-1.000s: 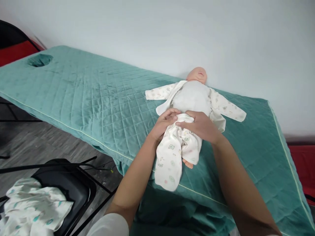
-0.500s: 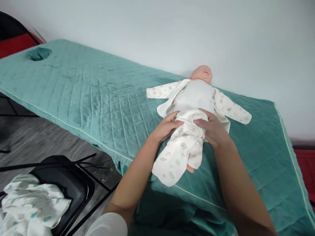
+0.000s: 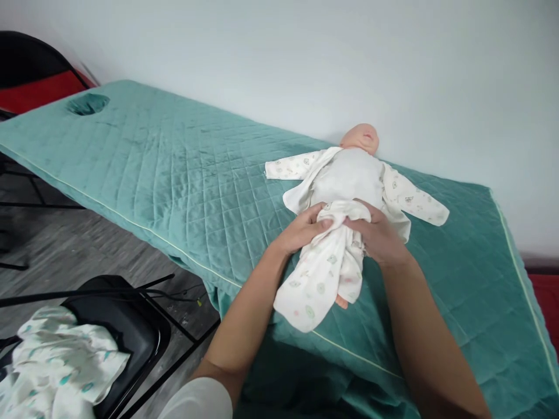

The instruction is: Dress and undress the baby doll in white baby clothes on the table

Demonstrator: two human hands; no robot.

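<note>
A baby doll (image 3: 360, 138) lies on its back on the green quilted bed cover (image 3: 209, 169), its head toward the wall. It wears a white printed jacket (image 3: 417, 195) spread open over a plain white torso. My left hand (image 3: 304, 228) grips the left side of a pair of white printed baby pants (image 3: 321, 285) at the bunched waist. My right hand (image 3: 378, 233) pinches the other side of that waist, its fingertips partly hidden by cloth. One pant leg lies flat toward the bed's near edge. Toes of a doll foot (image 3: 342, 301) show at the other leg's cuff.
A black folding chair (image 3: 144, 337) stands at the lower left with a white leaf-print cloth (image 3: 65, 366) on it. At the far left is a red and black chair (image 3: 39, 90). The bed has a face hole (image 3: 88, 103) at its far end. A wall runs behind.
The pants' waist was narrowly gathered, then spread wider between my hands, and is now bunched again with folds. My right hand has shifted slightly right. The camera view has moved a little.
</note>
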